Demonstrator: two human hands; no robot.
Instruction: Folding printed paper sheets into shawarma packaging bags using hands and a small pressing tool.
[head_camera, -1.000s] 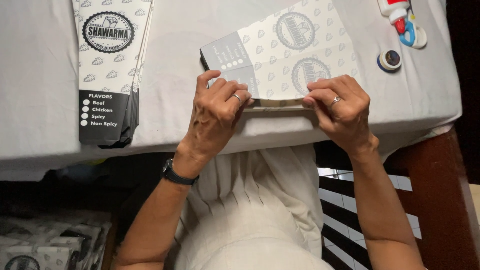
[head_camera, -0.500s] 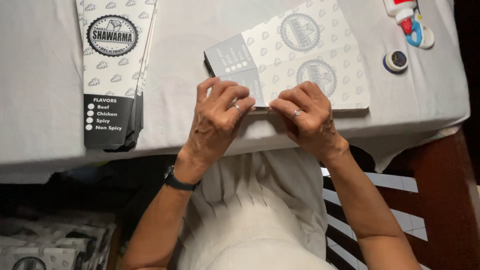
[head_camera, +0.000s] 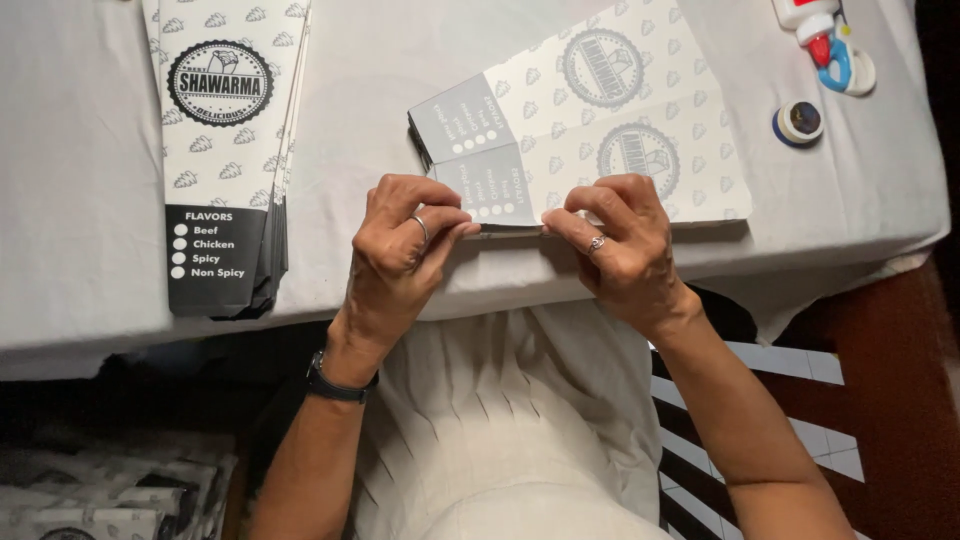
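Note:
A flat printed cardboard sleeve (head_camera: 600, 130), white with grey icons and round emblems and a grey end panel, lies on the white-covered table (head_camera: 80, 200). Both hands press along its near folded edge. My left hand (head_camera: 405, 245) pinches the edge below the grey panel, fingers curled, a ring on one finger and a dark watch on the wrist. My right hand (head_camera: 615, 240), also ringed, presses the same edge just to the right, its fingertips close to the left hand's.
A stack of the same flat printed sleeves (head_camera: 225, 150) lies at the left, its dark end toward me. A glue bottle with a red cap (head_camera: 815, 20) and a small round lid (head_camera: 797, 121) sit at the far right. More printed sleeves (head_camera: 90, 495) lie below the table at lower left.
My right hand has slid left along the sleeve's near edge, from its right part to close beside my left hand. My left hand has stayed at the grey panel.

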